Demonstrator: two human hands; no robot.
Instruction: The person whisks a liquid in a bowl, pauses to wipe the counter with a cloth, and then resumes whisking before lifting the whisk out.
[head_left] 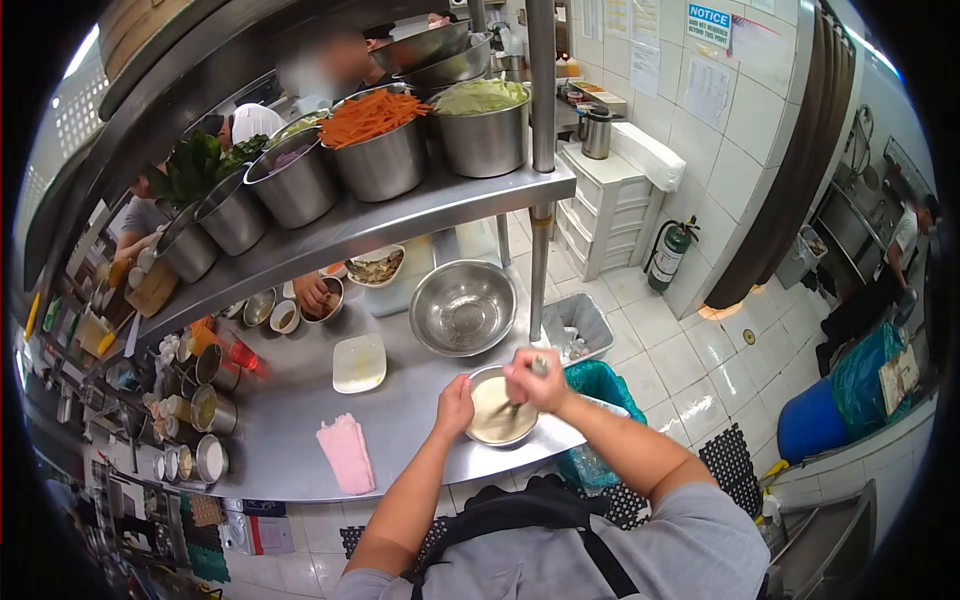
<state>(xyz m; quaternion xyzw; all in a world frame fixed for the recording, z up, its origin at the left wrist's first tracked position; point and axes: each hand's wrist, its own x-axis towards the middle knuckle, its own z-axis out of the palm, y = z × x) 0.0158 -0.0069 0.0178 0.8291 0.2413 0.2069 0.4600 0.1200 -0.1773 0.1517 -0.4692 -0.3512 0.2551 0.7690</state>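
A metal bowl [472, 428] of pale, creamy mixture [492, 405] stands near the front edge of the steel counter. My left hand [456, 405] grips its left rim. In my closed right hand [535, 380] is a metal stirring utensil [541, 366], its lower end dipped into the mixture. Whether that end is a whisk or a spoon is hidden. Just behind lies a large, wet-looking steel mixing bowl [463, 308]. To the left are a square white plate [359, 363] with yellowish residue and a folded pink cloth [345, 455].
Overhead, a steel shelf [400, 205] carries deep pans of shredded carrot [372, 118], cabbage [480, 97] and greens. Small containers line the counter's left side. Across the counter, another person's hand [318, 297] reaches into a bowl. Bins [580, 325] stand beside the counter's right end.
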